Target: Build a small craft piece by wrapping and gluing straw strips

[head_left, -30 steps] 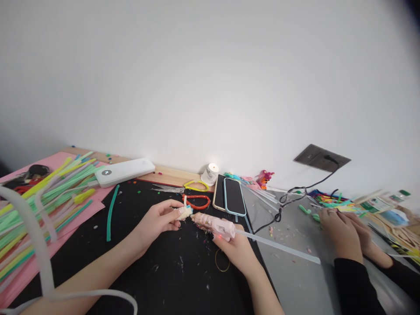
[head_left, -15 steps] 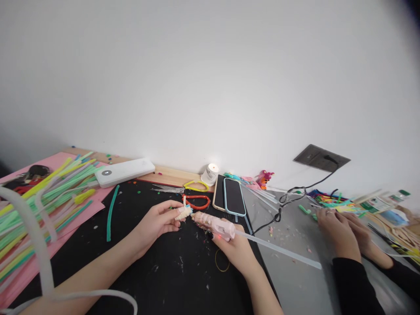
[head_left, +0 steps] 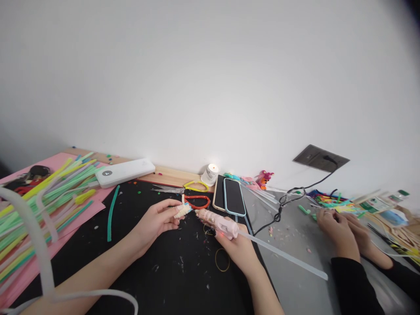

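My left hand (head_left: 157,222) pinches a small cream craft piece (head_left: 182,211) with a bit of blue at its tip, held just above the black mat (head_left: 157,271). My right hand (head_left: 236,247) grips a pink hot glue gun (head_left: 217,221), and a long clear glue stick (head_left: 285,259) trails out of its back to the right. The gun's nozzle points left and meets the craft piece. A red loop (head_left: 197,201) lies just behind them.
Several coloured straws (head_left: 39,205) lie on pink paper at the left, next to a white power bank (head_left: 124,171). A lit candle (head_left: 210,173), scissors (head_left: 169,189) and two phones (head_left: 233,196) sit behind. Another person's hands (head_left: 344,234) rest at right.
The glue gun has risen a little and tilted, so its nozzle stays against the craft piece. My left hand has turned the piece slightly. The other person's hands have barely shifted.
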A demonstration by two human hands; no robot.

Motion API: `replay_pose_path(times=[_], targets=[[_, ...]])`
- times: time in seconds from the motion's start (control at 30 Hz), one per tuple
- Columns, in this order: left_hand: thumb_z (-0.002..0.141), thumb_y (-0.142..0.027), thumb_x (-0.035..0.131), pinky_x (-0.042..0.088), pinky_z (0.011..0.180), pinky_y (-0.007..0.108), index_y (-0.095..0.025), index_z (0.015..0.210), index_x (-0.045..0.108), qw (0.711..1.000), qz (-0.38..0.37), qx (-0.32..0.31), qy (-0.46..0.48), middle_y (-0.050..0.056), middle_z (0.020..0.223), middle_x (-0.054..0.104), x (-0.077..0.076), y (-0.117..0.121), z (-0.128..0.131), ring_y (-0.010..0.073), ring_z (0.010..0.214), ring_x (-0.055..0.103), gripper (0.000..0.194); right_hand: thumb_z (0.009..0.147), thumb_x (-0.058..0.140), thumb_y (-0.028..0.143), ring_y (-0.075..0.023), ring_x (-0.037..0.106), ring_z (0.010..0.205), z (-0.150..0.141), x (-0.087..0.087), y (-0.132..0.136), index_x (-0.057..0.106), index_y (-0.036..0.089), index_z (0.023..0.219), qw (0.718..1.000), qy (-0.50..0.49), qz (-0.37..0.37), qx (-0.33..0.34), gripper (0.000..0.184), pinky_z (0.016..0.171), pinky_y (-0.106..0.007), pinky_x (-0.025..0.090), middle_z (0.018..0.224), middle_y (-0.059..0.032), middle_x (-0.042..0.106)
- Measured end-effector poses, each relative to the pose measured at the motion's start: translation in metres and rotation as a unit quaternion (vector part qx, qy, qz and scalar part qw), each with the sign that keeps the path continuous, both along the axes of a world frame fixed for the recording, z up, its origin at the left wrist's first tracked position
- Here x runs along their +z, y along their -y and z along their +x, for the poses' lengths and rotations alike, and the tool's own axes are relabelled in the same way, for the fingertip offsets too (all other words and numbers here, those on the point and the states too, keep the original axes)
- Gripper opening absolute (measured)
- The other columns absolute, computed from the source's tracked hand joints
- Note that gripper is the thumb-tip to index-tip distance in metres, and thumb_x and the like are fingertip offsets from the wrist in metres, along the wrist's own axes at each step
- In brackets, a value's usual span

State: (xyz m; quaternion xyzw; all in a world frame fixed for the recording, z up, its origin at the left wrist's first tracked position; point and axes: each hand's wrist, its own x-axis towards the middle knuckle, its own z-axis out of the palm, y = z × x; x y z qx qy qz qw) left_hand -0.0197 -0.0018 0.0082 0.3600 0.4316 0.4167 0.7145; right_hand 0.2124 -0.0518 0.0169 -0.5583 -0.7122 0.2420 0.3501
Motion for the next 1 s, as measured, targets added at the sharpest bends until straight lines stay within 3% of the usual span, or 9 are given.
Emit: replay_pose_path(times=[0.23, 0.4, 0.5, 0.73, 0.83, 0.9, 1.0], targets=[[0.072, -0.035, 0.069, 0.048, 0.066, 0.025, -0.016, 0.094, 0.063, 0.999, 0.024, 0.023, -0.028, 0.001, 0.073, 0.065, 0.002, 0.001, -0.001, 0.0099, 0.062, 0.055, 0.029, 0.080, 0.053, 0.026, -0.0157, 0.058, 0.062, 0.024, 0.023, 0.004, 0.062, 0.021, 0.088, 0.985, 0.113, -0.027, -0.130, 0.013, 0.057, -0.022, 0.041, 0.070, 0.0018, 0.064], [0.070, -0.038, 0.069, 0.049, 0.064, 0.025, -0.016, 0.090, 0.064, 0.998, 0.045, 0.024, -0.046, 0.001, 0.072, 0.063, 0.006, 0.004, 0.001, 0.0104, 0.060, 0.054, 0.030, 0.077, 0.050, 0.026, -0.0211, 0.063, 0.083, 0.066, 0.032, 0.012, 0.059, 0.020, 0.104, 0.974, 0.178, -0.028, -0.138, 0.029, 0.070, -0.026, 0.045, 0.095, -0.0040, 0.068], [0.070, -0.039, 0.069, 0.049, 0.062, 0.025, -0.016, 0.090, 0.064, 0.997, 0.054, 0.017, -0.056, 0.001, 0.072, 0.063, 0.006, 0.004, 0.001, 0.0106, 0.060, 0.054, 0.031, 0.072, 0.049, 0.022, -0.0240, 0.062, 0.091, 0.100, 0.031, 0.010, 0.057, 0.017, 0.108, 0.956, 0.240, -0.029, -0.164, 0.038, 0.075, -0.029, 0.045, 0.105, -0.0087, 0.066], [0.069, -0.038, 0.068, 0.049, 0.062, 0.026, -0.017, 0.088, 0.065, 0.993, 0.092, 0.007, -0.071, -0.001, 0.066, 0.061, 0.005, 0.003, 0.002, 0.0122, 0.058, 0.055, 0.028, 0.067, 0.050, 0.017, -0.0290, 0.061, 0.096, 0.158, 0.012, -0.009, 0.060, 0.016, 0.110, 0.909, 0.376, -0.042, -0.175, 0.044, 0.082, -0.038, 0.041, 0.103, -0.0127, 0.068], [0.069, -0.036, 0.068, 0.049, 0.061, 0.028, -0.017, 0.086, 0.065, 0.989, 0.119, 0.002, -0.089, -0.002, 0.064, 0.060, 0.005, 0.003, 0.003, 0.0136, 0.057, 0.055, 0.026, 0.065, 0.049, 0.011, -0.0297, 0.061, 0.098, 0.159, 0.013, -0.011, 0.063, 0.019, 0.108, 0.893, 0.399, -0.043, -0.204, 0.045, 0.085, -0.043, 0.038, 0.103, -0.0123, 0.068], [0.070, -0.036, 0.067, 0.048, 0.061, 0.029, -0.017, 0.087, 0.065, 0.981, 0.151, -0.006, -0.117, 0.000, 0.066, 0.061, 0.004, 0.004, 0.003, 0.0150, 0.059, 0.057, 0.025, 0.067, 0.049, 0.011, -0.0308, 0.059, 0.101, 0.143, 0.022, -0.009, 0.064, 0.019, 0.105, 0.893, 0.390, -0.007, -0.224, 0.041, 0.087, -0.046, 0.038, 0.104, -0.0132, 0.067], [0.075, -0.034, 0.062, 0.048, 0.062, 0.029, -0.017, 0.090, 0.065, 0.963, 0.209, -0.026, -0.166, 0.001, 0.071, 0.063, 0.002, 0.006, 0.003, 0.0166, 0.063, 0.058, 0.022, 0.081, 0.043, 0.017, -0.0273, 0.057, 0.103, 0.096, 0.044, -0.003, 0.064, 0.018, 0.106, 0.939, 0.289, 0.086, -0.166, 0.032, 0.089, -0.043, 0.041, 0.108, -0.0134, 0.064]])
